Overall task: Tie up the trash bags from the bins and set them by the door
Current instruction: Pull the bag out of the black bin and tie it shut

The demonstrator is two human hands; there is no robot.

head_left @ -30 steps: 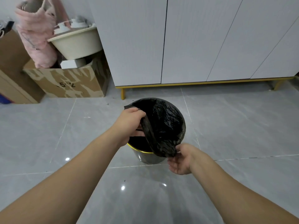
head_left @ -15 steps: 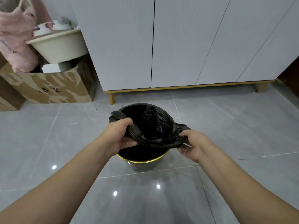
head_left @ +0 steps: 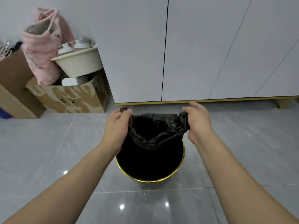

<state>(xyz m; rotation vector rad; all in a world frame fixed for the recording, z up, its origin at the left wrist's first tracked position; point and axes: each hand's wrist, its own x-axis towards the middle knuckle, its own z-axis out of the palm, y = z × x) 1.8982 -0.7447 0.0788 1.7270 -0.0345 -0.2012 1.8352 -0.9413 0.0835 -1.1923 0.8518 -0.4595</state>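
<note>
Both forearms reach forward over the bin (head_left: 150, 178), which stands on the floor. Left hand (head_left: 115, 128) and right hand (head_left: 198, 122) each pinch the black trash bag (head_left: 159, 131) rim, fingers curled, holding its wrinkled mouth open above the bin.

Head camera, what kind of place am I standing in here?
Probably a home, maybe an entryway or utility corner: white cabinets on gold legs, a glossy grey tile floor, a small bin with a black bag, and a cardboard box of household clutter.
</note>
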